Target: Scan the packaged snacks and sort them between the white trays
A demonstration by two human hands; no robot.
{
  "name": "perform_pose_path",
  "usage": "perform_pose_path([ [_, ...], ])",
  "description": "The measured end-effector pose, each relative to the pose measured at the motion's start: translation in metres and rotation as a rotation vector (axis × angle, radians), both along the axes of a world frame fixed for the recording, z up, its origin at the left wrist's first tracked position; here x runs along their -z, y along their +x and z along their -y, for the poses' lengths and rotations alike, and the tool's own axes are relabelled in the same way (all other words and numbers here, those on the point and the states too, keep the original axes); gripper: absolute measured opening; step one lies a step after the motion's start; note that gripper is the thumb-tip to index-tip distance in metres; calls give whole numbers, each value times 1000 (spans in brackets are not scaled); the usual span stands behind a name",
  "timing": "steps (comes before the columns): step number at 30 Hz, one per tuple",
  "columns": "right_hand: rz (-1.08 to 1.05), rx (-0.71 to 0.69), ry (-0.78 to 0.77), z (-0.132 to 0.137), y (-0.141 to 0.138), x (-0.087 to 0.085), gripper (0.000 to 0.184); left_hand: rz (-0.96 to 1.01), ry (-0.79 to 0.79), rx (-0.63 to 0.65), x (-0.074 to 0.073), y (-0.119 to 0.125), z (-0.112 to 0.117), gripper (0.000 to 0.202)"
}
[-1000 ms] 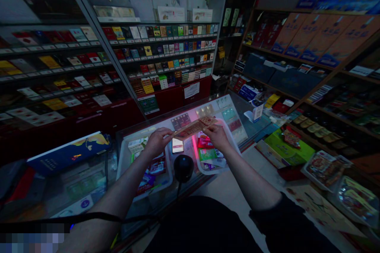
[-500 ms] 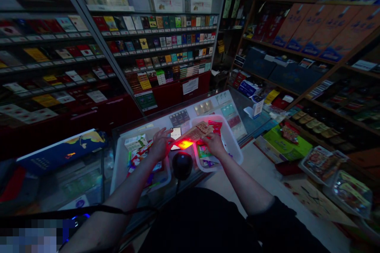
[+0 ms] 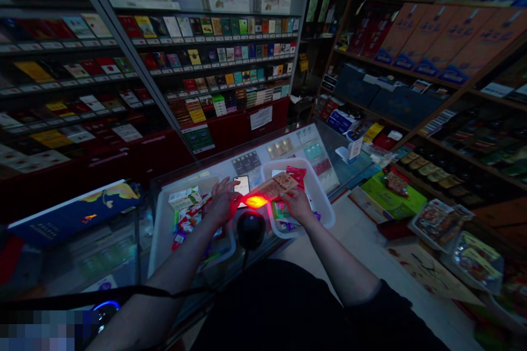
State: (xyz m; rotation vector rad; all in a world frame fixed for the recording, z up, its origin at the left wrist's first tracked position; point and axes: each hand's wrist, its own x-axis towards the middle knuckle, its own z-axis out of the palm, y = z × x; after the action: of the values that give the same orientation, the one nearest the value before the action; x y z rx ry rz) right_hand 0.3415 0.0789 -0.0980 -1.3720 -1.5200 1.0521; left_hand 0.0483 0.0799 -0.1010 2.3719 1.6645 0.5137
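Dim shop desk (image 3: 288, 145) — the long carton (image 3: 272, 189) ran left-low to right-high, right hand (image 3: 297, 204) pinching its far end, left hand (image 3: 222, 201) spread flat beside the lit end.

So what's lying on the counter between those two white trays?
In the head view, a phone with a lit screen lies between the left tray and the right tray, with a round black scanner nearer the person.
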Motion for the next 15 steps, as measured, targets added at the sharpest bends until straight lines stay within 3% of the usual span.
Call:
perform_pose_path([
  [15,-3,93,-136,1,3,12,29,5,10,37,-13,4,-2,20],
])
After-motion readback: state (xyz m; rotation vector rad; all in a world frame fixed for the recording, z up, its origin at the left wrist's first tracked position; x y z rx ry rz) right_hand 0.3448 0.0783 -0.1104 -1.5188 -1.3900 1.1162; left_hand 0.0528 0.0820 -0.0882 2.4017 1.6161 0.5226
